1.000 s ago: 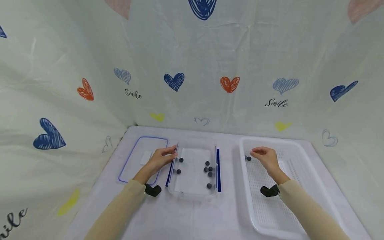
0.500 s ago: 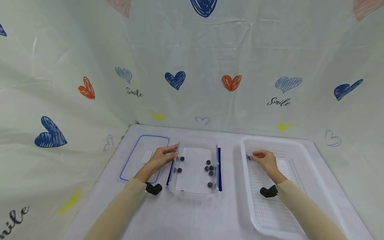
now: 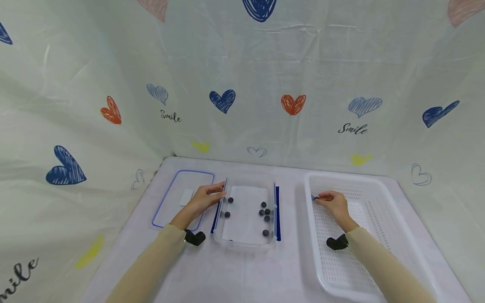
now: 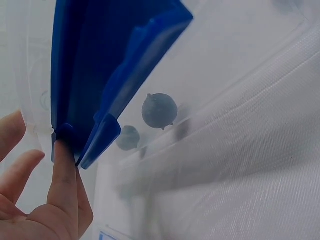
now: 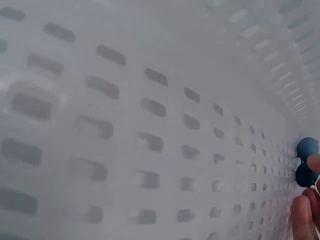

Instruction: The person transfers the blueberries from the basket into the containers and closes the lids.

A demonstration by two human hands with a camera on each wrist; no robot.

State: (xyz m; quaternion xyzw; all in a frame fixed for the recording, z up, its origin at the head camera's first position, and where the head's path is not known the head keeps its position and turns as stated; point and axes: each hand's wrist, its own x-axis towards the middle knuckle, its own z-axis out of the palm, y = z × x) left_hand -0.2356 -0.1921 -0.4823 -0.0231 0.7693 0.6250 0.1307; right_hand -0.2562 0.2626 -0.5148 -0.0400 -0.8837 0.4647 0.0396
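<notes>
A clear container [image 3: 244,246] with blue latches holds several dark blueberries [image 3: 266,212]. My left hand [image 3: 210,195] rests with straight fingers against its left blue latch [image 3: 217,212]. In the left wrist view, my fingertips [image 4: 65,170] touch the latch [image 4: 100,75], with two berries [image 4: 159,111] behind the clear wall. My right hand [image 3: 325,198] is in the white perforated basket [image 3: 314,252], near its far left corner. It pinches a blueberry [image 3: 315,198] there. In the right wrist view, a berry [image 5: 306,149] shows at my fingertips [image 5: 304,215] by the basket wall [image 5: 150,125].
The container's clear lid [image 3: 163,202] with a blue rim lies flat to the left of the container. A cloth with printed hearts [image 3: 221,101] walls in the table on the back and both sides. The rest of the basket floor [image 3: 341,261] is bare.
My right hand has dropped from just above the lone blueberry in the basket and closed its fingertips on it. The left hand has stayed at the latch.
</notes>
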